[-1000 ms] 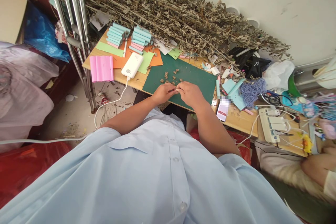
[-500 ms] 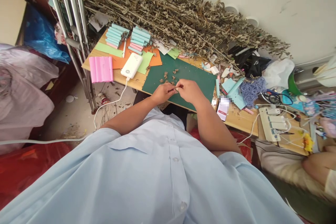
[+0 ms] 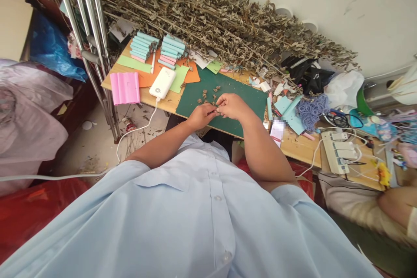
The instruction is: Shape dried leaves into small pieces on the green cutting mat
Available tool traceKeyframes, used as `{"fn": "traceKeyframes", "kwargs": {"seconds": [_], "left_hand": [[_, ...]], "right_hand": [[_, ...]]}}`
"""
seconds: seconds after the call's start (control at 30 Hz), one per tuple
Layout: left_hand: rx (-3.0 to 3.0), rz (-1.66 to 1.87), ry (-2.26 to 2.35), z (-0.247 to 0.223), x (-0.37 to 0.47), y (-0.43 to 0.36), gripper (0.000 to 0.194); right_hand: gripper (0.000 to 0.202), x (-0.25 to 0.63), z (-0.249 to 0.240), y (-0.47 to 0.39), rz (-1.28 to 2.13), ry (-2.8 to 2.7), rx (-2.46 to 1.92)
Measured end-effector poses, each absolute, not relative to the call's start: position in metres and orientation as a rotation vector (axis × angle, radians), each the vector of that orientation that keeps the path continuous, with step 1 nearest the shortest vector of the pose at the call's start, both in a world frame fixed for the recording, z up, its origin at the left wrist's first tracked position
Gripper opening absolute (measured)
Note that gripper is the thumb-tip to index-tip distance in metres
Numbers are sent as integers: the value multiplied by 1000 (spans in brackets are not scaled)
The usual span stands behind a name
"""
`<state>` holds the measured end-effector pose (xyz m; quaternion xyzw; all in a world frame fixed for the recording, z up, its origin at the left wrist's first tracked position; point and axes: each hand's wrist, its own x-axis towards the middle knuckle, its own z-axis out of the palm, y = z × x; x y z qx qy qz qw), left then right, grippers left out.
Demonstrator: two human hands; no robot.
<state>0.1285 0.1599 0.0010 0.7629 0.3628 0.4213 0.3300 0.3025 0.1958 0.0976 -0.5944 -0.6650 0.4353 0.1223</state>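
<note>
Over the near edge of the dark green cutting mat, my left hand and my right hand meet fingertip to fingertip. Both are closed in a pinch. A small dark bit shows between the fingertips, too tiny to name for certain. Just beyond my fingers, several clumps of dried leaves lie on the mat. Left of the mat sits a white power bank with a white cable plugged in.
Dried leafy stalks are heaped along the back. Blue and pink paper rolls, a pink sheet and metal crutches are at left. A phone, purple string and a power strip are at right. Another person's arm shows far right.
My right hand has shifted slightly and its fingers have loosened a little from their tighter bend. My left hand stays almost in place. The clumps on the mat look unchanged.
</note>
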Motion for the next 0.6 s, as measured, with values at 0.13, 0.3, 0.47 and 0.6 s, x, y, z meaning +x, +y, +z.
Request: {"fn": "traceKeyframes", "kwargs": {"seconds": [0.13, 0.3, 0.47, 0.6], "left_hand": [[1996, 1113, 968, 1, 129, 160, 47], [1978, 1121, 963, 1, 130, 160, 45], [1995, 1124, 957, -1, 130, 160, 44], [1996, 1111, 965, 0, 129, 160, 46]], "right_hand": [[21, 314, 100, 186, 1329, -1845, -1629], [36, 322, 90, 169, 1232, -1928, -1554], [20, 317, 85, 161, 1118, -1908, -1531], [18, 315, 87, 163, 1142, -1865, -1535]]}}
